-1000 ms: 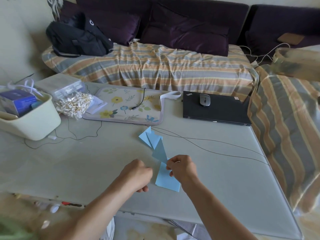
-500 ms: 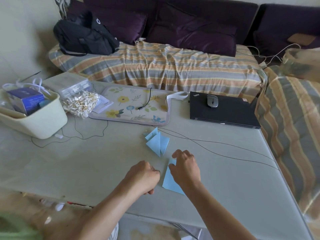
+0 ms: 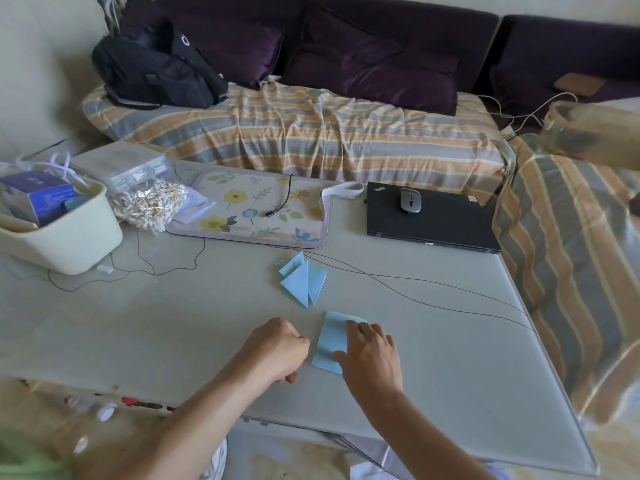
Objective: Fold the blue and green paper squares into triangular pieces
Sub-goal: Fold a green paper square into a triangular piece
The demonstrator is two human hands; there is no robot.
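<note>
Blue paper point(image 3: 330, 342) lies flat near the front edge of the table point(image 3: 138, 323), partly under your right hand point(image 3: 370, 355). Your right fingers point(image 3: 360, 329) stretch out nearly straight and press down on its right half, the fingertips near its far edge, while the left portion of the sheet shows bare. Your left hand point(image 3: 277, 348) sits just beside the sheet's left edge with the fingers curled into a loose fist; you cannot tell whether it touches the paper. Farther toward the middle of the table, apart from both hands, lie the folded blue triangles point(image 3: 304, 278), overlapping each other. A black laptop point(image 3: 433, 220) with a mouse point(image 3: 410, 200) on it rests by the table's far right corner.
</note>
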